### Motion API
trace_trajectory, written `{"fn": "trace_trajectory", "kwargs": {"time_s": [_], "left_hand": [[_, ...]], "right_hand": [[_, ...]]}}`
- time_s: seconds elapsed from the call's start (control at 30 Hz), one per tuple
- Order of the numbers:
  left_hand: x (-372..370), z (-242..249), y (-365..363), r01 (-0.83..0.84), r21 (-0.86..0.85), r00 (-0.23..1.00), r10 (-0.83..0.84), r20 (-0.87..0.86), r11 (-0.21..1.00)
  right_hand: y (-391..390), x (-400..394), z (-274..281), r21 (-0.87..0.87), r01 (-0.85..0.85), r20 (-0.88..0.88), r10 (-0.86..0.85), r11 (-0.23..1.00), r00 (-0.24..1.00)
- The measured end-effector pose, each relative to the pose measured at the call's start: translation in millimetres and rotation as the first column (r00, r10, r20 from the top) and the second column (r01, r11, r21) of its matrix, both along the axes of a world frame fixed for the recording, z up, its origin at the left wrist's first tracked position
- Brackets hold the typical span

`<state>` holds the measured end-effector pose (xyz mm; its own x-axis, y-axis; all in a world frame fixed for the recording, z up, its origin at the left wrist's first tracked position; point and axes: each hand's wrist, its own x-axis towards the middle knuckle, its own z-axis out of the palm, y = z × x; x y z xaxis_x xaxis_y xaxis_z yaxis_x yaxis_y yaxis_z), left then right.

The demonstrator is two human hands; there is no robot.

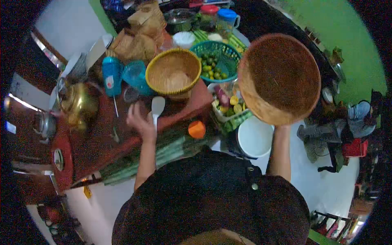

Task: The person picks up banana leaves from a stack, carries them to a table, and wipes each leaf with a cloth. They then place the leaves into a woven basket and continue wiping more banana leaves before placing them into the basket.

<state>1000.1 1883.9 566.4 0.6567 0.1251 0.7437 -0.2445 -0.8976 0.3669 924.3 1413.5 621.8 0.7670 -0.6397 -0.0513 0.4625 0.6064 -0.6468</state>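
Note:
My left hand (141, 120) is over the front part of the red table, fingers spread and slightly blurred. A white rice paddle (158, 106) is right beside its thumb, blade up, the handle running down along my wrist. On the right, my raised right forearm (281, 149) reaches the lower rim of a large round brown bowl (281, 77), tilted with its inside facing me. That bowl is in my right hand, whose fingers are hidden behind it. A yellow-rimmed woven basket (173, 71) sits beyond my left hand.
A teal basket (216, 53) holds small green fruits. Closer stands a tub of cut citrus (234, 107), with a white bucket (256, 136) below. An orange piece (197, 129) is near the table edge. A blue bottle (111, 76) and brass kettle (83, 104) stand left.

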Motion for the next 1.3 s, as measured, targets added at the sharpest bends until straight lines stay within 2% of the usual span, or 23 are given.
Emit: {"fn": "trace_trajectory", "kwargs": {"time_s": [0.1, 0.23, 0.33, 0.37, 0.43, 0.47, 0.5, 0.53, 0.57, 0.6, 0.63, 0.67, 0.73, 0.77, 0.83, 0.9, 0.93, 1.0, 1.03, 1.1, 1.17, 1.23, 1.3], "left_hand": [[-3, 38, -45, 0.259, 0.17, 0.966, -0.251, -0.071, 0.951], [16, 54, -95, 0.324, 0.36, 0.934, -0.236, -0.267, 0.875], [53, 31, -106, 0.28, 0.393, 0.959, -0.236, -0.158, 0.876], [53, 35, -113, 0.228, 0.409, 0.965, -0.262, 0.027, 0.884], [34, 57, -135, 0.236, 0.394, 0.971, -0.232, -0.059, 0.888], [43, 45, -142, 0.18, 0.439, 0.969, -0.236, 0.077, 0.881], [25, 50, -165, 0.092, 0.372, 0.984, -0.142, 0.108, 0.924], [-6, 74, -192, 0.258, 0.256, 0.966, -0.257, -0.04, 0.931], [-17, 69, -207, 0.25, 0.346, 0.957, -0.286, 0.057, 0.904], [-38, 77, -238, 0.327, 0.214, 0.942, -0.335, 0.003, 0.92], [-72, 90, -277, 0.437, 0.2, 0.862, -0.472, 0.183, 0.877], [-84, 81, -306, 0.318, 0.243, 0.912, -0.366, 0.183, 0.916], [-120, 77, -386, 0.438, 0.177, 0.87, -0.465, 0.164, 0.881], [-143, 77, -429, 0.485, 0.107, 0.855, -0.497, 0.151, 0.868], [-189, 81, -511, 0.653, 0.009, 0.756, -0.652, 0.057, 0.758], [-224, 63, -585, 0.798, -0.186, 0.564, -0.819, -0.105, 0.573], [-243, 61, -616, 0.815, -0.195, 0.538, -0.837, -0.095, 0.546], [-307, 60, -662, 0.853, -0.439, 0.188, -0.951, -0.247, 0.282], [-307, 18, -692, 0.836, -0.546, -0.054, -0.984, -0.169, 0.048], [-369, 24, -726, 0.855, -0.518, -0.095, -0.97, -0.223, 0.036], [-378, 5, -779, 0.765, -0.635, -0.344, -0.901, -0.265, -0.106], [-386, -5, -837, 0.663, -0.747, -0.5, -0.771, -0.394, -0.047], [-417, -18, -889, 0.664, -0.733, -0.557, -0.75, -0.356, -0.145]], "right_hand": [[-11, -94, -27, -0.016, 0.078, -0.09, -0.08, 0.997, 0.993], [-27, -210, -50, -0.021, 0.238, -0.178, -0.238, 0.971, 0.955], [-44, -291, -61, 0.075, 0.364, -0.214, -0.342, 0.928, 0.915], [-42, -314, -56, 0.086, 0.414, -0.216, -0.389, 0.906, 0.895], [-38, -352, -37, -0.133, 0.445, -0.108, -0.459, 0.886, 0.882], [-50, -372, -46, -0.141, 0.512, -0.099, -0.527, 0.847, 0.844], [-65, -402, -61, -0.075, 0.523, -0.198, -0.526, 0.849, 0.827], [-84, -436, -82, -0.006, 0.545, -0.292, -0.523, 0.838, 0.801], [-110, -470, -125, 0.061, 0.559, -0.248, -0.53, 0.827, 0.811], [-119, -491, -131, 0.104, 0.56, -0.311, -0.508, 0.822, 0.803], [-127, -513, -137, 0.148, 0.562, -0.371, -0.481, 0.814, 0.794], [-127, -514, -105, 0.209, 0.726, -0.444, -0.598, 0.655, 0.667], [-151, -560, -118, 0.236, 0.653, -0.3, -0.585, 0.719, 0.753], [-165, -578, -119, 0.247, 0.695, -0.304, -0.627, 0.675, 0.717], [-183, -604, -112, 0.34, 0.66, -0.206, -0.632, 0.67, 0.747], [-195, -642, -146, 0.305, 0.682, -0.191, -0.658, 0.665, 0.728], [-204, -658, -166, 0.271, 0.673, -0.173, -0.653, 0.688, 0.738], [-209, -686, -177, 0.267, 0.693, -0.17, -0.675, 0.669, 0.718], [-212, -699, -179, 0.273, 0.714, -0.177, -0.696, 0.645, 0.696], [-215, -713, -176, 0.315, 0.761, -0.204, -0.743, 0.567, 0.638], [-228, -717, -172, 0.346, 0.821, -0.248, -0.799, 0.455, 0.548], [-257, -715, -172, 0.362, 0.869, -0.278, -0.85, 0.338, 0.447], [-292, -731, -173, 0.374, 0.899, -0.28, -0.896, 0.228, 0.344]]}}
